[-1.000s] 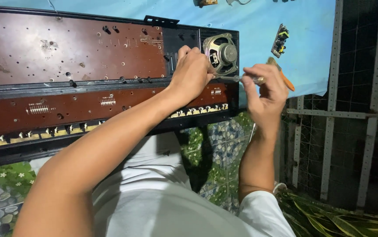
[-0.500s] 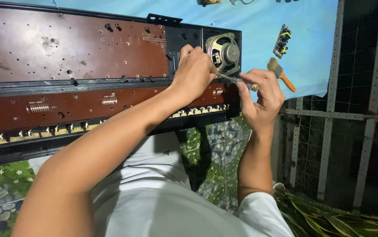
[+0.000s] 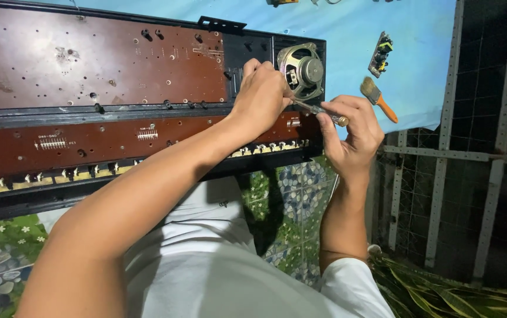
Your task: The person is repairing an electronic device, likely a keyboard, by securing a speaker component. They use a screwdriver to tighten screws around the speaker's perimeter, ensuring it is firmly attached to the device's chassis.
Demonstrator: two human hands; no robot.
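At the right end of the opened keyboard casing (image 3: pixel 147 112), the left hand (image 3: pixel 262 94) is curled shut, bracing the screwdriver (image 3: pixel 318 110) shaft beside the speaker (image 3: pixel 302 70). The right hand (image 3: pixel 350 132) pinches its handle, steadying it. Inside the casing lie brown circuit boards (image 3: pixel 88 59); a paintbrush (image 3: pixel 377 99) rests farther right.

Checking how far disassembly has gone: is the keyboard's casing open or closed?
Open: the keyboard shows bare brown circuit boards and an exposed speaker.
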